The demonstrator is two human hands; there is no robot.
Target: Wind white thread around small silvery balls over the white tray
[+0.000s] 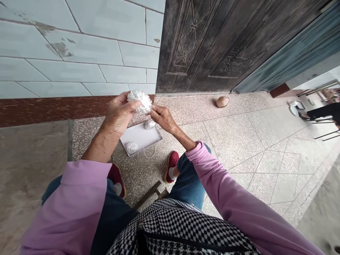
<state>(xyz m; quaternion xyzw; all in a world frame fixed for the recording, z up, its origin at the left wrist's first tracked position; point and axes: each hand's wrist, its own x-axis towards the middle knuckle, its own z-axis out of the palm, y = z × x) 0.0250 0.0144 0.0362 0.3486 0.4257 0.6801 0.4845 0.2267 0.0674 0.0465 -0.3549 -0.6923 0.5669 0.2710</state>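
A fluffy ball of shiny white yarn (pixel 141 99) is up in front of me, over the floor near the wall. My left hand (pixel 118 115) is closed around its left side, with the thumb across the front. At the ball's lower right edge, the fingers of my right hand (pixel 165 119) pinch together on it; any single strand between them is too small to make out. Below lies a shallow white box (pixel 140 137). Inside it are a small white yarn ball (pixel 131 147) at the near left and another white ball (pixel 150 124) at the far right. A thin strand loops over the box's edge.
A tiled wall (pixel 79 49) and a dark carved door (pixel 196 42) stand ahead. On the speckled floor by the door sits a round tan object (pixel 222 102). My red shoes (pixel 172 164) flank the box, near a wooden piece (pixel 148 194). Another person's dark sleeve (pixel 322 112) shows far right.
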